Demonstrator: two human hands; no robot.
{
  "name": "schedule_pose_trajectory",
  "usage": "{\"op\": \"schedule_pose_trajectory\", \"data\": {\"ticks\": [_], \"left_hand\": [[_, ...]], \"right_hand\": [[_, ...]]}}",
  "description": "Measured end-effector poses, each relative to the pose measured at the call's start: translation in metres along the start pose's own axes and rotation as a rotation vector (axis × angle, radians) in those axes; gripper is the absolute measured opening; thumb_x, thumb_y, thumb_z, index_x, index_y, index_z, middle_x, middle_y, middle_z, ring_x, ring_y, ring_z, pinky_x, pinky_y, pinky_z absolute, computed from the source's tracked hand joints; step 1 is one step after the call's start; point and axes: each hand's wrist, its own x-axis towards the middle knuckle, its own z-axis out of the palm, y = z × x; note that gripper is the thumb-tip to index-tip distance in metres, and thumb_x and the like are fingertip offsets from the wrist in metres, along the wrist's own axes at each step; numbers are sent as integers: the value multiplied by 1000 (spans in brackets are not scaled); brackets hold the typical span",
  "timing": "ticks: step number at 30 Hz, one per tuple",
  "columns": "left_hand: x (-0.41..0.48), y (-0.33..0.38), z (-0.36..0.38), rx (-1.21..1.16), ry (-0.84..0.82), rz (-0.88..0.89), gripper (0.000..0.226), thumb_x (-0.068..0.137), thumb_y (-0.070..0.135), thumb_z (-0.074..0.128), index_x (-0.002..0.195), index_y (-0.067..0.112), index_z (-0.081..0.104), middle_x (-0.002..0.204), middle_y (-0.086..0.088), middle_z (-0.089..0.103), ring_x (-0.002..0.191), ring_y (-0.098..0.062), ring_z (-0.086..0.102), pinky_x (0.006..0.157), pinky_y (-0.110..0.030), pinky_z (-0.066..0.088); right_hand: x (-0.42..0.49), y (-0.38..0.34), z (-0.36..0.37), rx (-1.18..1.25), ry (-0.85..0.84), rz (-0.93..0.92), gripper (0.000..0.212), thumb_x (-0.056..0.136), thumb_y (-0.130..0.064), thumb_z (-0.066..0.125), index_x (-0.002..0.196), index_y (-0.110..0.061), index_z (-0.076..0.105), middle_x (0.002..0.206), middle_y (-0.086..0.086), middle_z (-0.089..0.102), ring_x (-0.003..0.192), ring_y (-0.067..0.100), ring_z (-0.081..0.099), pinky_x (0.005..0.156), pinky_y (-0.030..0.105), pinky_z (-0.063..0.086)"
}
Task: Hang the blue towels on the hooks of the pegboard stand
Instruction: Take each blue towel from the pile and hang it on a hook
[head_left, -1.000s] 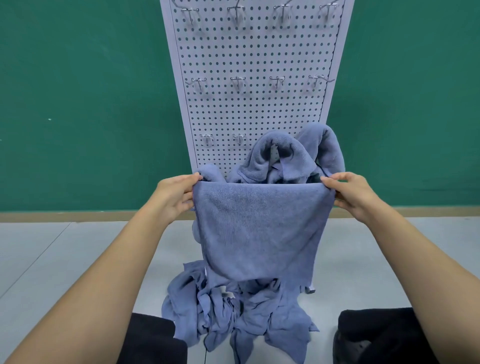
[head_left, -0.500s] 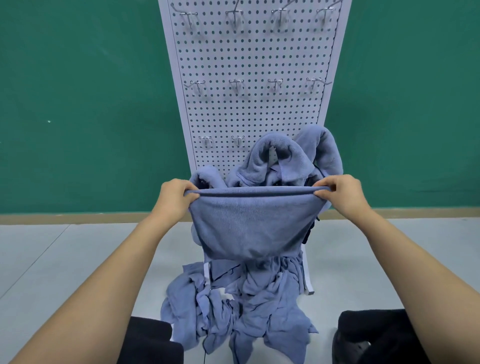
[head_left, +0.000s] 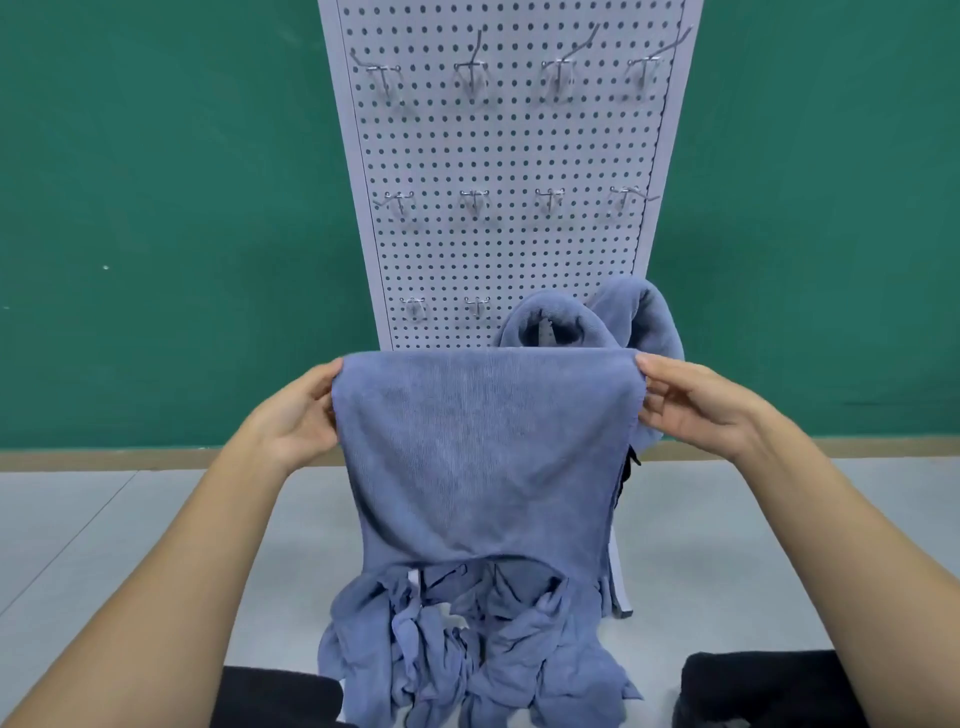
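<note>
bare left hand (head_left: 297, 413) and right hand (head_left: 698, 402), bare forearms (head_left: 171, 582), black trousers (head_left: 769, 686).

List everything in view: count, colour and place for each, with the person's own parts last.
pegboard stand: one, white, upright in front of the wall, centre
hooks: ten bare ones visible, metal, three rows on the board
held towel: one, blue, stretched between both hands before the board's lower part
hung towels: count unclear, blue, bunched at the board's lower right
towel pile: count unclear, blue, crumpled on the floor at the stand's foot
wall: one, green, background
skirting strip: one, tan, where wall meets floor
floor: one, pale grey
legs: two, black-clad, bottom edge
left hand: one, grips the towel's top left corner
right hand: one, pinches its top right corner
</note>
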Motion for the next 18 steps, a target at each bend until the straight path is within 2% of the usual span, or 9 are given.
{"op": "schedule_pose_trajectory", "data": {"ticks": [2, 5, 9, 11, 13, 15, 18], "left_hand": [[1, -7, 5, 17, 94, -24, 8, 92, 19, 58, 90, 14, 64, 79, 3, 68, 71, -11, 61, 66, -25, 49], [-4, -20, 31, 121, 158, 104, 4, 90, 12, 63, 90, 8, 65, 85, -5, 69, 72, -15, 65, 65, -25, 53], [-20, -40, 73, 271, 97, 240, 6, 89, 9, 64, 86, 5, 67, 67, -3, 68, 51, -6, 63, 52, -19, 54], [-26, -50, 89, 339, 74, 275, 9, 89, 10, 65, 91, 2, 69, 70, -4, 66, 54, -6, 62, 55, -19, 55], [-30, -57, 98, 370, 58, 301, 13, 90, 11, 65, 94, 0, 70, 75, -7, 68, 63, -10, 65, 61, -20, 58], [-34, -60, 103, 397, 44, 326, 11, 90, 12, 65, 92, 4, 71, 75, -4, 70, 62, -6, 67, 61, -18, 58], [-36, -62, 105, 441, 2, 348, 9, 89, 16, 66, 90, 9, 72, 77, 0, 72, 67, -6, 68, 65, -18, 57]], "right_hand": [[5, 7, 8, -14, 124, 12, 7, 92, -9, 58, 94, -8, 65, 66, 0, 66, 57, 7, 65, 61, 20, 57], [13, 20, 25, -82, 246, -65, 10, 87, -6, 66, 97, -3, 67, 84, 8, 68, 63, 11, 68, 64, 21, 58], [10, 36, 68, -182, 185, -130, 7, 86, -9, 69, 82, -12, 64, 75, 6, 59, 64, 13, 57, 63, 17, 55], [7, 44, 87, -202, 130, -141, 10, 86, -9, 69, 79, -12, 62, 69, 5, 53, 62, 14, 50, 66, 21, 55], [5, 49, 99, -221, 101, -143, 9, 86, -10, 70, 83, -10, 61, 64, 1, 54, 60, 13, 51, 77, 29, 57], [3, 52, 104, -236, 83, -153, 10, 85, -11, 71, 87, -8, 62, 64, 1, 55, 61, 13, 51, 81, 33, 55], [1, 52, 107, -247, 37, -162, 10, 88, -12, 67, 93, -4, 66, 71, 4, 64, 66, 14, 60, 77, 27, 56]]}}
